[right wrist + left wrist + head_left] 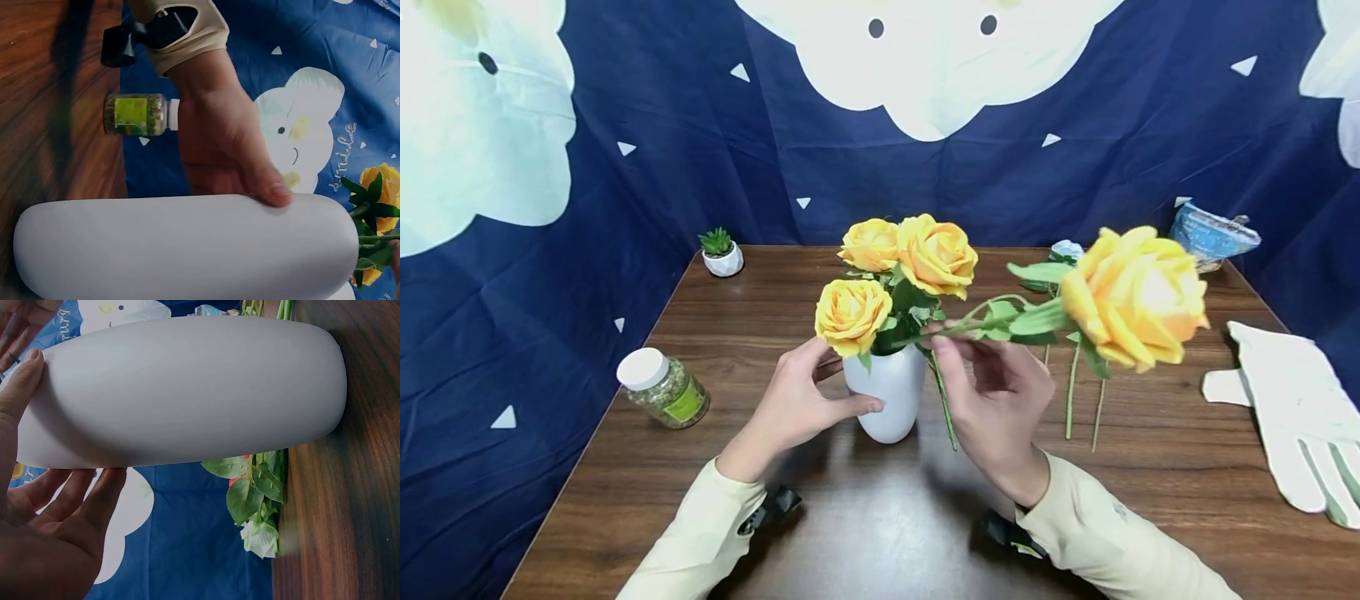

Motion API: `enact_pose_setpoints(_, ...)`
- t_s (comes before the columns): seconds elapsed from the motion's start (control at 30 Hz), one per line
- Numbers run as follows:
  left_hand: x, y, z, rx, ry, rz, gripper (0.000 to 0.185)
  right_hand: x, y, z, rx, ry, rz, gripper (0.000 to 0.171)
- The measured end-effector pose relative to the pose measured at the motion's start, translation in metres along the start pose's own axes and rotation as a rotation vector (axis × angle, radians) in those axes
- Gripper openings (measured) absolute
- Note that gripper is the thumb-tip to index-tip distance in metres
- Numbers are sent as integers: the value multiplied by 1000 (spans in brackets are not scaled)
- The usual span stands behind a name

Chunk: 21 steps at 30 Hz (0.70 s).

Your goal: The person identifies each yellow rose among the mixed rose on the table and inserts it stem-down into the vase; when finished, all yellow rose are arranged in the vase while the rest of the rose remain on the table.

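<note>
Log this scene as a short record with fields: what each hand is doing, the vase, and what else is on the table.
left hand: grips the white vase, thumb and fingers round its side
right hand: pinches the stem of a yellow rose, bloom out to the right
vase: upright on the table, holding three yellow roses
loose stems: lying right of the vase
other things: jar at left, small potted plant at back, white glove at right

White vase (pixel 886 392), yellow roses (pixel 898 267) — navy backdrop (pixel 662 150), white-patterned.
</note>
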<state>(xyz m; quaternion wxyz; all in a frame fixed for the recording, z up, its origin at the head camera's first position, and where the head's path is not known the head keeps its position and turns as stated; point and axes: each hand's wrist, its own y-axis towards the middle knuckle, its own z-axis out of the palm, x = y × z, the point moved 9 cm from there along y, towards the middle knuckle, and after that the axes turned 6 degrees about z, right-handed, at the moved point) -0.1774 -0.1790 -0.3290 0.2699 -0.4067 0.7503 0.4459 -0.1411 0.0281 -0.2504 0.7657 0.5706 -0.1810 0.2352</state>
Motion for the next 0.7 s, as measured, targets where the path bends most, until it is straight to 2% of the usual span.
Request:
enact_pose_setpoints(0.1,-1,1,-1,-2,16,-2,79,-7,1,8,68,-75,17,6)
enact_pose_setpoints(0.27,-2,2,0,2,20,-1,77,-23,0,17,177,-277,39,8)
enact_pose_setpoints(0.47,-3,3,1,15,34,-3,79,-30,-3,19,214,-307,19,12)
enact_pose_setpoints(0.7,-1,1,1,17,36,-7,82,-50,-8,19,272,-290,203,10)
